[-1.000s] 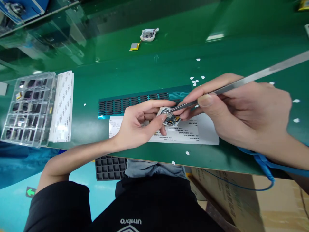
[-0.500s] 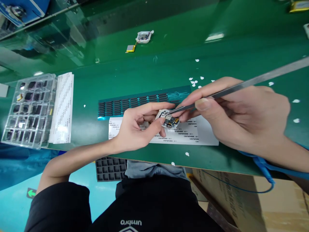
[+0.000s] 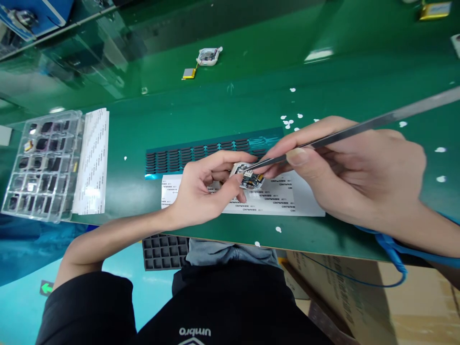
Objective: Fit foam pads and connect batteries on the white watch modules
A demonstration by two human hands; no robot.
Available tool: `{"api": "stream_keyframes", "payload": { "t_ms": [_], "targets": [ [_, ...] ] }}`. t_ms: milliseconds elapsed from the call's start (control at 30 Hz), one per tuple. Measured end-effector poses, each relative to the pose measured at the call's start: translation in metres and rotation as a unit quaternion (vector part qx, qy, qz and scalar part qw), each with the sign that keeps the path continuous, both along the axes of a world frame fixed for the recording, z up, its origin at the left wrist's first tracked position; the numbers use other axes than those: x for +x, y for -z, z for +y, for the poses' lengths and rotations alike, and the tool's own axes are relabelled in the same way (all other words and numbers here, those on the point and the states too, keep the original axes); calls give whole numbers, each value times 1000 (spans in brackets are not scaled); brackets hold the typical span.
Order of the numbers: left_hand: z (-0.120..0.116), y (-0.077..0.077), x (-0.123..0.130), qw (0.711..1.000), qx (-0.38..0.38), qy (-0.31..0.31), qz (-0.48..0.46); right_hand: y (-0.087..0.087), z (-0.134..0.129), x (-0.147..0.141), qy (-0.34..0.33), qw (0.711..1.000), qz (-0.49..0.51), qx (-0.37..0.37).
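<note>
Between its thumb and fingers, my left hand (image 3: 210,187) grips a small white casing (image 3: 254,180) with a circuit board and wires inside. My right hand (image 3: 345,167) is closed on metal tweezers (image 3: 373,123), whose tips reach the inside of the casing near my left thumb. Fingertips of my right hand are beside the casing's right edge. Beneath both hands lie a printed white sheet (image 3: 305,203) and a blue-green sheet (image 3: 201,153) carrying rows of thin dark strips.
A clear compartment tray (image 3: 39,165) stands at the left beside white printed strips (image 3: 94,160). Farther back is another casing (image 3: 209,56) wired to a yellow-edged battery (image 3: 189,73). Small white stickers (image 3: 288,123) dot the green table (image 3: 136,120). A blue cord (image 3: 393,251) hangs at right.
The casing and my right hand with the tweezers have shifted slightly left. My left hand keeps its grip, almost still.
</note>
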State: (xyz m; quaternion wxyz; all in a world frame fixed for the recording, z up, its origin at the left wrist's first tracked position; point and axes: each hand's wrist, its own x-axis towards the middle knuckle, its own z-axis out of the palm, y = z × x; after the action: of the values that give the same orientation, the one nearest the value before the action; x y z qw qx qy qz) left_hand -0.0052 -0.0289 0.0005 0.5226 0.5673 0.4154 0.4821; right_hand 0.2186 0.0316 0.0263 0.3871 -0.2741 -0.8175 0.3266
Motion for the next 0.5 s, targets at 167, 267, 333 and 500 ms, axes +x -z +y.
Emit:
{"api": "stream_keyframes", "payload": {
  "t_ms": [167, 267, 333, 500],
  "targets": [
    [1, -2, 1, 1000, 1, -4, -8, 0, 0, 1, -2, 1000, 6, 4],
    [2, -3, 2, 1000, -7, -11, -10, 1, 2, 1, -11, 1000, -5, 8],
    [2, -3, 2, 1000, -17, -14, 0, 1, 4, 2, -16, 1000, -18, 17],
    [2, -4, 0, 999, -27, -16, 17, 0, 4, 2, -6, 998, -26, 58]
  ]
}}
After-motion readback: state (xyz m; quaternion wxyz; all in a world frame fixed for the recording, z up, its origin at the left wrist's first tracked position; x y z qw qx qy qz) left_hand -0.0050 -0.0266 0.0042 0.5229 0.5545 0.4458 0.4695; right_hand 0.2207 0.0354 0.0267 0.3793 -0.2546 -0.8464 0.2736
